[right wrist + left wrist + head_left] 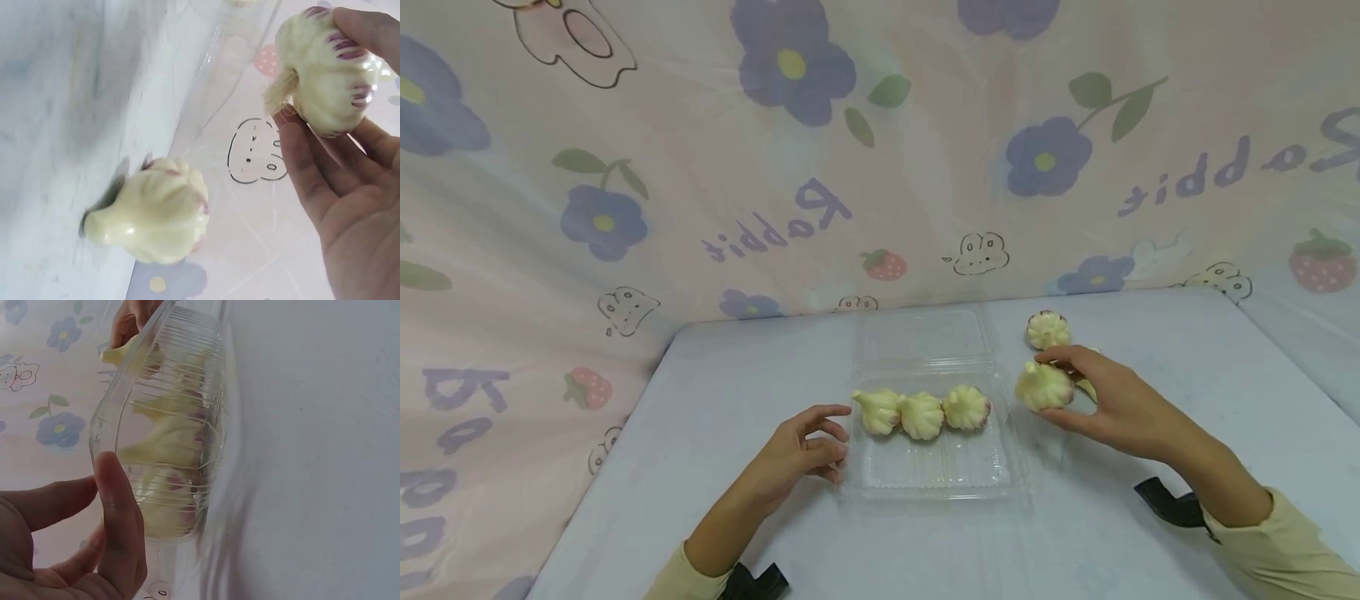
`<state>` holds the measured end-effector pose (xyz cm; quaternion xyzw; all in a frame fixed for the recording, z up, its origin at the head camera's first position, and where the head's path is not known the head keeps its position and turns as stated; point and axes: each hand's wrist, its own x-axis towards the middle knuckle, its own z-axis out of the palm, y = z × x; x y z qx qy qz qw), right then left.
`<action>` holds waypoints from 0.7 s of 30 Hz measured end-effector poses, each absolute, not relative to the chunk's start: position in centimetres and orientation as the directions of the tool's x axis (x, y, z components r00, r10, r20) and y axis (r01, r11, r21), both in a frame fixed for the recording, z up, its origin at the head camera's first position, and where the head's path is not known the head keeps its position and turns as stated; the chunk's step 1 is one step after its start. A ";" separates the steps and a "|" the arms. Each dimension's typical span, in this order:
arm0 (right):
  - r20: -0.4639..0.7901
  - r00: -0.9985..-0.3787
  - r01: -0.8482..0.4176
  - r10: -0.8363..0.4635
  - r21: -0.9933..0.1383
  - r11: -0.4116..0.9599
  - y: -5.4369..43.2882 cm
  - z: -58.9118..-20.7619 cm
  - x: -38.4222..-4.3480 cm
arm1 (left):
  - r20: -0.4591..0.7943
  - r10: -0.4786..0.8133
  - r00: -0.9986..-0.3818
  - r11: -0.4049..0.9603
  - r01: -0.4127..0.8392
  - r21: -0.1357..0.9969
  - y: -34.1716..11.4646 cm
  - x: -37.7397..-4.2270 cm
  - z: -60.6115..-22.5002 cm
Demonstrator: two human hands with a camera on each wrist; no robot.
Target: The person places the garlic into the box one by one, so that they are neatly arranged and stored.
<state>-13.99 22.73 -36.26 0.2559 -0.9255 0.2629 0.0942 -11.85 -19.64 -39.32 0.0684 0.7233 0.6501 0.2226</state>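
Note:
My right hand (1112, 408) holds a garlic bulb (1043, 386) between thumb and fingers, just right of a clear plastic clamshell box (925, 471). In the right wrist view, the held bulb (328, 72) shows purple streaks and stringy roots. Three pale garlic bulbs (921, 416) sit in a row inside the box. At the box's left side, my left hand (801, 454) has loosely bent fingers, with fingertips right at the rim. From the left wrist, the ribbed box wall (181, 381) shows close by these fingers (115, 500).
Another garlic bulb (1047, 330) lies on the white table (745, 367) behind the right hand, and one more is partly hidden by that hand. The box's lid (925, 335) lies folded back toward the patterned curtain (925, 192).

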 end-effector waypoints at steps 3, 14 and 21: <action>0.302 -0.849 -0.528 -0.434 -0.449 0.721 22.1 -36.3 -13.9 | -0.231 0.394 -0.889 0.138 -0.191 0.972 -19.8 -11.6 -39.1; 0.299 -0.828 -0.560 -0.474 -0.475 0.679 19.1 -35.9 -13.6 | -0.215 0.335 -0.917 0.097 -0.193 0.976 -20.0 -11.1 -39.4; 0.294 -0.823 -0.566 -0.486 -0.490 0.662 17.0 -35.4 -13.6 | -0.234 0.343 -0.910 0.084 -0.218 0.972 -19.4 -11.0 -39.9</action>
